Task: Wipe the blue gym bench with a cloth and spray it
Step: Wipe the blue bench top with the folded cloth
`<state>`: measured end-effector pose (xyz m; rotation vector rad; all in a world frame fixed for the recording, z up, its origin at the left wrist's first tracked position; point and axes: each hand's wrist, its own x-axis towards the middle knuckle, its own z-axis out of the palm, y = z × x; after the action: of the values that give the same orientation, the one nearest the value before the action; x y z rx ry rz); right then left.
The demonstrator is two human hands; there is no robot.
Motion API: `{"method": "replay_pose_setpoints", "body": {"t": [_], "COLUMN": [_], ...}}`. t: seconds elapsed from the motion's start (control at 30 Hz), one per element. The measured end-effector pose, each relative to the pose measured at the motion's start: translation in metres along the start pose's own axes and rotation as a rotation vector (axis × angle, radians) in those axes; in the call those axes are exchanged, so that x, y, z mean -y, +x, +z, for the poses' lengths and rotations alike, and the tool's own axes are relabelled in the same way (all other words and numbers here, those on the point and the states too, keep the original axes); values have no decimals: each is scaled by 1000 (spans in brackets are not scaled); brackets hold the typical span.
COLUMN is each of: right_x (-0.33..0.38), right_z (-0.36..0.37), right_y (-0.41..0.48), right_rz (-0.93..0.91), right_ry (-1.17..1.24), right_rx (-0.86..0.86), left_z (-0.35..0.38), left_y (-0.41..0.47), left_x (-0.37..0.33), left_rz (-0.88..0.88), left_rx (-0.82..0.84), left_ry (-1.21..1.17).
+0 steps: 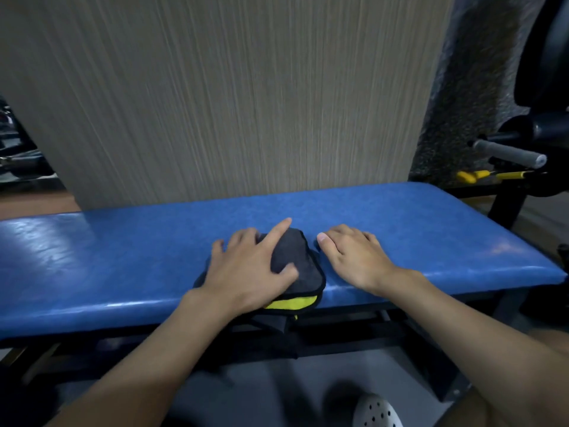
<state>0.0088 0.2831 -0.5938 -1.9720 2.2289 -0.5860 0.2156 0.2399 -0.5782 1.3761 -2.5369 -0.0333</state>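
The blue padded gym bench runs across the view from left to right. A dark grey cloth with a black hem and a yellow underside lies bunched at the bench's near edge, one corner hanging over it. My left hand presses flat on the cloth, fingers spread and thumb on the fabric. My right hand rests palm down on the bare blue pad just right of the cloth, holding nothing. No spray bottle is in view.
A grey wood-grain wall panel stands right behind the bench. Black gym equipment with a grey foam handle and a yellow part sits at the right. The bench's black frame and a white perforated shoe are below.
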Motion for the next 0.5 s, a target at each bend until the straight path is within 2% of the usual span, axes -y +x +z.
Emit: {"method": "replay_pose_setpoints", "body": {"t": [0.13, 0.3, 0.4, 0.5], "right_x": [-3, 4, 16, 30], "right_z": [1, -3, 1, 9], "right_y": [0, 4, 5, 6], "right_rz": [-18, 16, -32, -114], "right_ry": [9, 23, -11, -13], "right_rx": [1, 8, 38, 78], "left_z": [20, 19, 9, 2], "left_y": [2, -1, -6, -9], "left_x": [-20, 6, 36, 61], "left_rz": [-29, -21, -35, -167], "left_rx": [-19, -36, -31, -51], "left_ry": [63, 54, 63, 73]}}
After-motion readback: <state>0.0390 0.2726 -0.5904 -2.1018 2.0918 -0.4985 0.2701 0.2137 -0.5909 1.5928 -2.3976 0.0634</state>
